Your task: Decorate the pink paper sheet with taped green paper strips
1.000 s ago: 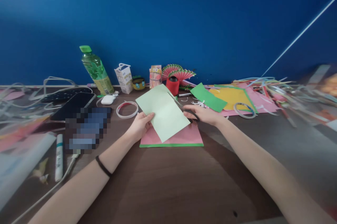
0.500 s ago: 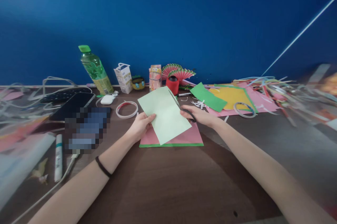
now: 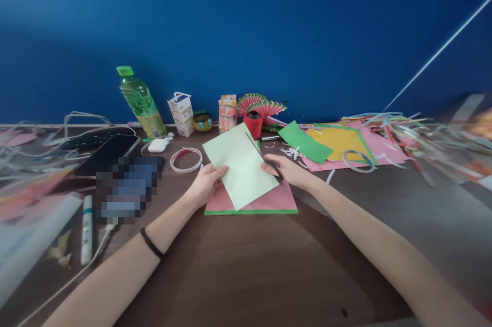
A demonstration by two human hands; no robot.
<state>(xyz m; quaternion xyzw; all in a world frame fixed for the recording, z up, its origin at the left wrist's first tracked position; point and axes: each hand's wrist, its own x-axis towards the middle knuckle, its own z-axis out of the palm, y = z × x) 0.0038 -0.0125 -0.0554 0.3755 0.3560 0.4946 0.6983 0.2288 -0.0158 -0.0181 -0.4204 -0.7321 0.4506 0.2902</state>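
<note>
Two hands (image 3: 206, 183) (image 3: 291, 170): left grips sheet (image 3: 243, 173), right scissors (image 3: 275, 166); dark wooden table (image 3: 246, 270), blue wall (image 3: 246, 24) behind.

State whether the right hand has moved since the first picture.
Yes: judged against the bright green sheet, the right hand has shifted slightly left.

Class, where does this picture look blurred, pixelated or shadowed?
Head view: both side edges smear, while the pale green paper looks clearer; head view: the screen beside the marker is pixelated; head view: shadow darkens the table beside the right forearm.
</note>
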